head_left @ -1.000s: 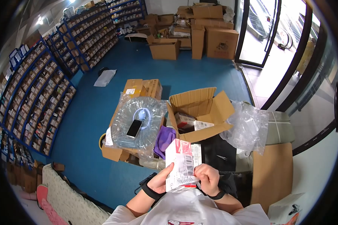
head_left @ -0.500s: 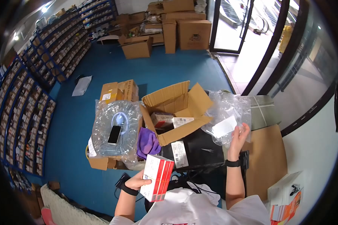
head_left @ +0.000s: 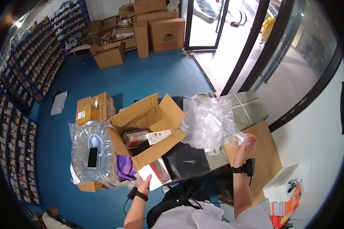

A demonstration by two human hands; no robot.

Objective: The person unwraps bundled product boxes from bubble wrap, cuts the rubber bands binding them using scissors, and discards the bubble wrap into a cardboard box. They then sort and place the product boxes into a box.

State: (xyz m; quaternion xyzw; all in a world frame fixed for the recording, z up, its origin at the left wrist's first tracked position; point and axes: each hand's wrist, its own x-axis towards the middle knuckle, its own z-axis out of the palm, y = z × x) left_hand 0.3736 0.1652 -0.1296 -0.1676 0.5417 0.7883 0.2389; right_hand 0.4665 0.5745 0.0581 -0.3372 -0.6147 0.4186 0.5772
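Note:
My left hand [head_left: 144,186] is closed on a stack of white-and-red boxes [head_left: 155,178], held low at the near edge of the black surface. Just beyond it stands an open cardboard carton [head_left: 141,118] with a few small boxes [head_left: 159,136] inside. On the right, my right hand [head_left: 247,145] pinches the near corner of a clear sheet of bubble wrap [head_left: 202,138]. A white paper slip [head_left: 212,123] lies on that wrap. Beside the carton is a crumpled purple cloth [head_left: 124,167].
A plastic-wrapped round item [head_left: 80,141] with a phone [head_left: 93,157] on top lies at left. Behind it sit taped cartons [head_left: 99,107]. A strapped green bundle [head_left: 250,108] and brown board [head_left: 269,149] are at right. Shelves [head_left: 34,61] line the left wall.
My right hand has left the white slip and now pulls the bubble wrap's corner toward the right. My left hand has brought the boxes to the surface's edge. The view has swung right.

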